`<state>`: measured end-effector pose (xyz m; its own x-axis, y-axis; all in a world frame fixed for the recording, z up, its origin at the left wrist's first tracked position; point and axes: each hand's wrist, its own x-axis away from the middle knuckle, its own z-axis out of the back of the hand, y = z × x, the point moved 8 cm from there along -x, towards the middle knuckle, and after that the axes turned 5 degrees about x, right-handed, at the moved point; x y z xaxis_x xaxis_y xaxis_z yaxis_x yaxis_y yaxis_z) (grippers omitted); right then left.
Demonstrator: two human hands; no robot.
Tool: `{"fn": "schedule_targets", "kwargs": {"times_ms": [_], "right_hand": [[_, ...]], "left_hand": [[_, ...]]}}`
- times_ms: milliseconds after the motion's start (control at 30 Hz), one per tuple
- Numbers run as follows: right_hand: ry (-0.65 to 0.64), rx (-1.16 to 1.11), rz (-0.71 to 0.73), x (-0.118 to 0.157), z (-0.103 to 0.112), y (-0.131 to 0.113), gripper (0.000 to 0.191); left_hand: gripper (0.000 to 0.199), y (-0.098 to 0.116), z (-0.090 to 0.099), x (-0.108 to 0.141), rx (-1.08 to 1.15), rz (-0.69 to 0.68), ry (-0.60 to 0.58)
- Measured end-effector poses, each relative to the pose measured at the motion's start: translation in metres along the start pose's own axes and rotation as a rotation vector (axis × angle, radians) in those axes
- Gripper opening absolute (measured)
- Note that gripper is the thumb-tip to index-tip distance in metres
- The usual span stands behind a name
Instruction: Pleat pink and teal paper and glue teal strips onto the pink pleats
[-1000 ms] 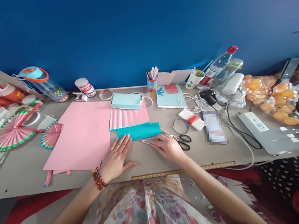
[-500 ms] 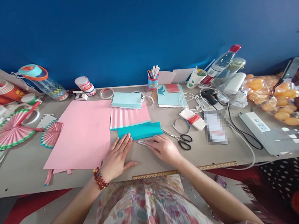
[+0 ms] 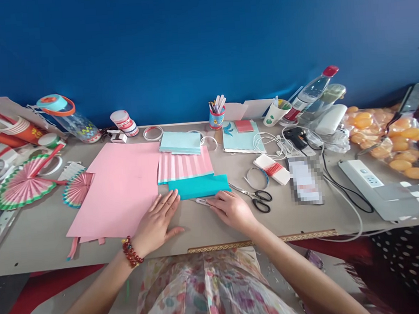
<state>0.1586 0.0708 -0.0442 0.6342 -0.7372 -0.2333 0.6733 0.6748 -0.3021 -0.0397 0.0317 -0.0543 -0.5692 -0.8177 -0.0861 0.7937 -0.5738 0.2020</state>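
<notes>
A folded teal paper strip (image 3: 199, 186) lies in front of me on the table. My left hand (image 3: 159, 221) rests flat and open, its fingertips at the strip's left end, beside a large pink sheet (image 3: 125, 187). My right hand (image 3: 233, 210) is at the strip's lower right, its fingers closed on the end of a small white cutter (image 3: 201, 202). Behind the strip are pink striped paper (image 3: 186, 164) and light blue paper pieces (image 3: 180, 142). Black-handled scissors (image 3: 261, 201) lie just right of my right hand.
Pleated fans (image 3: 24, 182) and a tilted bottle (image 3: 72, 121) stand left. A pen cup (image 3: 216, 116) is at the back. Right are cables, a power strip (image 3: 362, 180) and bagged orange balls (image 3: 402, 138). A patterned strip (image 3: 308, 236) lies along the front edge.
My left hand has slid slightly left and down from the teal strip. My right hand stays beside the strip with the cutter. The whole view has shifted slightly.
</notes>
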Motion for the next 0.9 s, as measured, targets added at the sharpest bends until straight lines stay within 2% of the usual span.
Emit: {"fn": "schedule_targets", "kwargs": {"times_ms": [233, 900], "right_hand": [[0.002, 0.006, -0.001, -0.005, -0.002, -0.006, 0.027], [-0.019, 0.031, 0.031, -0.014, -0.010, -0.024, 0.026]], "left_hand": [[0.088, 0.002, -0.005, 0.002, -0.004, 0.004, 0.032], [0.090, 0.002, -0.009, 0.003, -0.005, 0.006, 0.007]]}}
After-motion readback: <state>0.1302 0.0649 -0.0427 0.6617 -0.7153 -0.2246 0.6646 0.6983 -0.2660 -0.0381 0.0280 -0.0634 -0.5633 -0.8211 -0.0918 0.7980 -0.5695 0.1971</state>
